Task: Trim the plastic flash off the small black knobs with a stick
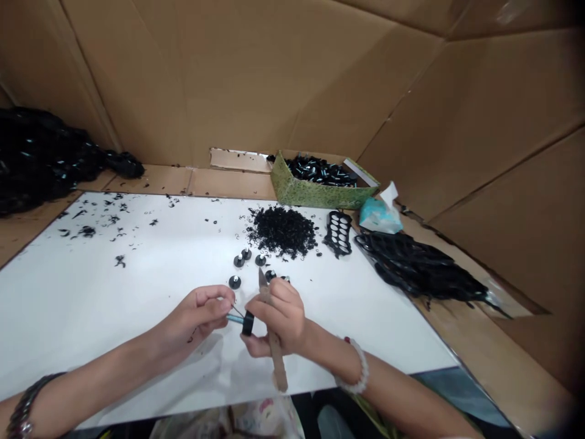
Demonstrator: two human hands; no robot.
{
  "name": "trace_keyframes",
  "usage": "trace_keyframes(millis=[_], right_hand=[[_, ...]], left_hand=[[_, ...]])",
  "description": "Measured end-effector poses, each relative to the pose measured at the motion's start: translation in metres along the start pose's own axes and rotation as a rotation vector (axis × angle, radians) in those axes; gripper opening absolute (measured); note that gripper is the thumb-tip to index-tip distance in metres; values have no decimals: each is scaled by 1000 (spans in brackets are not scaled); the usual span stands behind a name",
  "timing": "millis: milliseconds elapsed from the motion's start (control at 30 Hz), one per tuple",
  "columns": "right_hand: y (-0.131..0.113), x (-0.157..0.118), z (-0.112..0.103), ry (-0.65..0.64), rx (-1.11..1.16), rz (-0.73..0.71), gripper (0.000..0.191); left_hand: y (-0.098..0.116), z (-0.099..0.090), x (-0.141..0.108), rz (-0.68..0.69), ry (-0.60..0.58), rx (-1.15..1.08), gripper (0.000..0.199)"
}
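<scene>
My left hand (194,317) pinches a thin pale-blue rod (235,319), with fine wire-like strands showing at the fingertips. The rod runs into a black round cap (248,323) held close to my right hand (280,317). That hand grips a knife with a wooden handle (275,347), its blade (262,282) pointing up and away from me. Its lower fingers seem to steady the cap, though the exact contact is partly hidden. Several similar black round pieces (234,281) stand on the white board (114,305) just beyond my hands.
A heap of black trimmings (282,230) lies on the board, with scraps scattered to the left. A green box of black parts (320,189), a black moulded rack (338,233), a tissue pack (379,213) and black strand bundles (415,265) stand beyond. Cardboard walls (228,79) surround the area.
</scene>
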State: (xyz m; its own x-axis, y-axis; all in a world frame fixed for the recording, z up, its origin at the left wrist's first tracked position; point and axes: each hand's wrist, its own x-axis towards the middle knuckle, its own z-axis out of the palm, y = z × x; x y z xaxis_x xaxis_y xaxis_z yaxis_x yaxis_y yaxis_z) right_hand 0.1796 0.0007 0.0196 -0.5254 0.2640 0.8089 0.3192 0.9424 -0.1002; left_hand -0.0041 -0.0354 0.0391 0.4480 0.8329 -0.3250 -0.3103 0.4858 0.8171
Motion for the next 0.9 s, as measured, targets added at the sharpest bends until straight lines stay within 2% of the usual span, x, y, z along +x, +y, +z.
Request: trace_keyframes(millis=[100,233,433,567,667,767,833,900], right_hand=[[1,0,-1,-38,5,92,15],[1,2,-2,-37,143,247,16],[0,4,-4,56,211,332,15],[2,5,-5,34,275,402,12],[1,7,-5,5,321,521,14],[3,8,-3,-23,353,668,21],[7,7,-3,5,363,750,23],[14,7,-3,75,322,792,23]], left_hand=[[3,-3,1,45,31,41,23],[5,-5,1,75,87,84,23],[8,2,-3,77,178,143,24],[13,2,-4,161,223,216,24],[17,-4,-4,322,234,448,18],[18,-8,-7,631,191,816,11],[19,-7,-12,831,140,978,11],[19,-5,-15,924,131,1025,11]])
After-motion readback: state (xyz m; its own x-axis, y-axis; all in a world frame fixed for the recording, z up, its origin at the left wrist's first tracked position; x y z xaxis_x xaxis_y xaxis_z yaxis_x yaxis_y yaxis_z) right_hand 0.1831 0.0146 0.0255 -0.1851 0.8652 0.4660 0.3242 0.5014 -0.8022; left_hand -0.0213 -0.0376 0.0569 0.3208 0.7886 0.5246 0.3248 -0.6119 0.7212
